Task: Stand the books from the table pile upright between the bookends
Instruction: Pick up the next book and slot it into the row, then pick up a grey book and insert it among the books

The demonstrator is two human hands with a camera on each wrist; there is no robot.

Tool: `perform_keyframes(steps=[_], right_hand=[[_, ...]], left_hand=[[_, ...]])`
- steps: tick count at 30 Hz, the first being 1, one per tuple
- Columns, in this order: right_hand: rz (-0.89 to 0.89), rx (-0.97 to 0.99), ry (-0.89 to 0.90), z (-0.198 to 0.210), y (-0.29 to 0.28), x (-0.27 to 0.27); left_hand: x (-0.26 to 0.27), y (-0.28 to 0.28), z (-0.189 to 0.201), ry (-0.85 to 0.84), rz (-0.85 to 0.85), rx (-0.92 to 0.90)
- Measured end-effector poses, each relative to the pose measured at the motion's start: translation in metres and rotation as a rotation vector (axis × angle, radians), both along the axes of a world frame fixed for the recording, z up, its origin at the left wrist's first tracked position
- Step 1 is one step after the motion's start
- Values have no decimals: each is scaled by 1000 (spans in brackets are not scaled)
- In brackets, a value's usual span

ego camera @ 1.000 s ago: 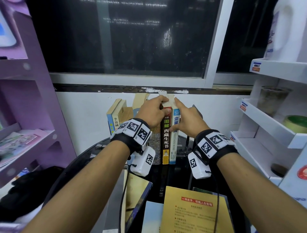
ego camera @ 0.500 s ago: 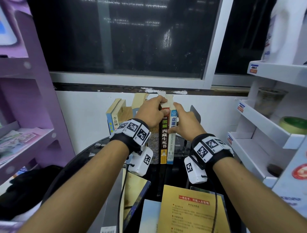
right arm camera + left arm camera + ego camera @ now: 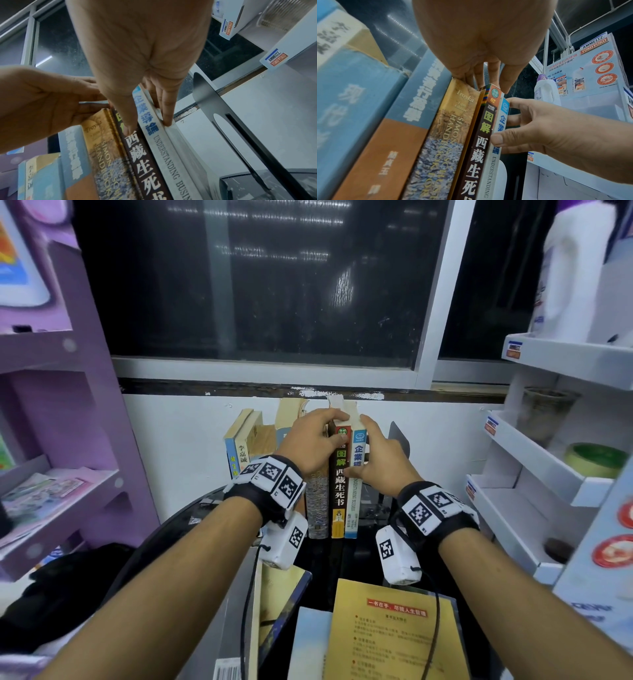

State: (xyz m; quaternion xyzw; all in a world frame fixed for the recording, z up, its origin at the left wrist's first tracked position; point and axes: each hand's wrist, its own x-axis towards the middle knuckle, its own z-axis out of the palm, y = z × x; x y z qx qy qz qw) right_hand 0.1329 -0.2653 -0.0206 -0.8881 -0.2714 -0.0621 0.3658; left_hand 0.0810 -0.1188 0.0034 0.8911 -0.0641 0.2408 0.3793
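A row of books stands upright against the white wall. My left hand is curled over the top of the dark brown book, thumb on its spine, beside the mottled handbook. My right hand pinches the white-and-blue book, the last on the right, thumb on the spine and fingers on its right cover. In the right wrist view the black bookend stands apart from that book, with a gap between them. The left bookend is hidden. Near me lies the pile, with a yellow book on top.
The books stand on a round black table. A purple shelf unit stands at the left. White display shelves with a jar and a tape roll stand close at the right. Another book lies by the pile.
Both hands keep hold of the same two books. My right wrist has sunk slightly and drawn a little nearer to me.
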Motion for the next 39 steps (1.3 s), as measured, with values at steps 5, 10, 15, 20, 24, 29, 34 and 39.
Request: perform_keyframes(steps=[5, 10, 15, 20, 24, 29, 34, 39], right_hand=[[10, 46, 20, 1, -4, -11], [37, 69, 14, 4, -11, -37], [-5, 100, -23, 0, -10, -68], [17, 24, -44, -6, 8, -99], [105, -92, 106, -15, 30, -122], [178, -250, 290, -31, 54, -144], [156, -406, 424, -50, 76, -152], [120, -404, 496, -60, 94, -161]], left_hand=[[-20, 4, -4, -39, -33, -42], [-46, 11, -8, -43, -19, -32], [-79, 23, -18, 57, 24, -27], [-114, 45, -43, 239, 107, -101], [-138, 64, -63, 380, 208, -90], [-157, 83, -78, 492, 275, -150], [-147, 123, -111, 642, 313, -163], [-164, 124, -105, 763, 400, -67]])
